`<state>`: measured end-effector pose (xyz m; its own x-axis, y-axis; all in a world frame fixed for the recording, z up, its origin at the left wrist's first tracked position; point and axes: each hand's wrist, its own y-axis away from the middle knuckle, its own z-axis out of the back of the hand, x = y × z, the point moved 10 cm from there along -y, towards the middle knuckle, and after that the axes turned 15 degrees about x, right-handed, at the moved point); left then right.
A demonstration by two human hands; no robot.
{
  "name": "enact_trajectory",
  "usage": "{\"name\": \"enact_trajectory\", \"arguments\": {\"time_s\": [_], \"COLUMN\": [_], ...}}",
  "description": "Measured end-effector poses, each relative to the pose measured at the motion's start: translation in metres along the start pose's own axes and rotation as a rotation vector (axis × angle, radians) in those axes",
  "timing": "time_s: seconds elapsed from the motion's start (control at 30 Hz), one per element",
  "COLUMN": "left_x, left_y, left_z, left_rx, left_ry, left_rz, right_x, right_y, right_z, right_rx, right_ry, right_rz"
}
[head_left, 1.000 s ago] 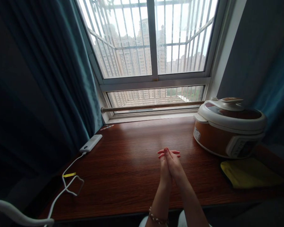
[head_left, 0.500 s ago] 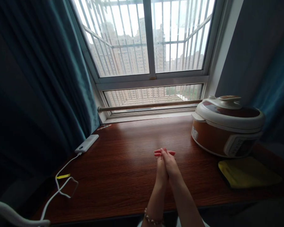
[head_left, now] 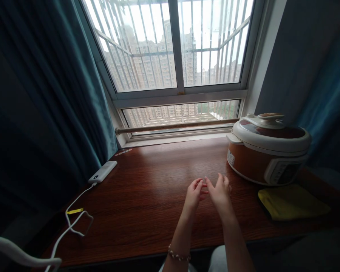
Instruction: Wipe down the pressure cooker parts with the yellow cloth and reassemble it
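Above the middle of the dark red wooden table [head_left: 141, 204], my left hand [head_left: 196, 192] is raised with loosely curved fingers and holds nothing. A beaded bracelet [head_left: 178, 255] circles that wrist. Close beside it on the right, my right hand [head_left: 220, 189] has its fingers apart and nothing in them. A small gap separates the two hands, their fingertips pointing towards each other. The electric cooker [head_left: 269, 151], orange-brown with a white lid, stands to the right of my right hand. In front of the cooker lies a folded yellow cloth [head_left: 291, 202].
A white power bank [head_left: 103, 172] lies at the table's left, plugged into a white cable [head_left: 78, 199] with a yellow tag [head_left: 75, 211]. A white curved bar [head_left: 19, 257] enters at lower left. Blue curtains [head_left: 82, 94] flank the barred window, with a rod [head_left: 172, 126] across its sill.
My hands were clasped together half a second ago. They have parted, the right one moving to the right, and their fingers have come loose. The view has shifted slightly.
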<state>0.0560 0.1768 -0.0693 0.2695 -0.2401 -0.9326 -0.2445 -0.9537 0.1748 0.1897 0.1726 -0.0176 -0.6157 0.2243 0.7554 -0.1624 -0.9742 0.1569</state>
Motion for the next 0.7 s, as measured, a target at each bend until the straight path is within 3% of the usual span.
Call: {"name": "enact_trajectory", "arguments": {"time_s": [0.1,0.2,0.37,0.5,0.57,0.7], "left_x": [-0.006,-0.009,-0.01,-0.012,-0.014,-0.018], "left_y": [0.006,0.009,0.008,0.008,0.008,0.008], "left_z": [0.008,0.007,0.001,0.002,0.004,0.008], "left_rx": [-0.031,-0.028,-0.013,-0.016,-0.03,-0.06], "left_ry": [-0.072,-0.114,-0.171,-0.218,-0.245,-0.309], "left_rz": [0.004,0.005,-0.024,-0.042,-0.06,-0.102], "right_x": [-0.033,-0.072,-0.118,-0.121,-0.118,-0.127], "right_y": [-0.001,-0.007,-0.02,-0.023,-0.024,-0.026], "right_z": [0.042,0.064,0.044,0.016,0.017,0.05], "right_rx": [-0.147,-0.166,0.074,0.307,0.302,0.062], "right_ry": [0.204,0.246,0.21,0.265,0.291,0.309], "right_rz": [-0.17,-0.322,-0.535,-0.549,-0.514,-0.521]}}
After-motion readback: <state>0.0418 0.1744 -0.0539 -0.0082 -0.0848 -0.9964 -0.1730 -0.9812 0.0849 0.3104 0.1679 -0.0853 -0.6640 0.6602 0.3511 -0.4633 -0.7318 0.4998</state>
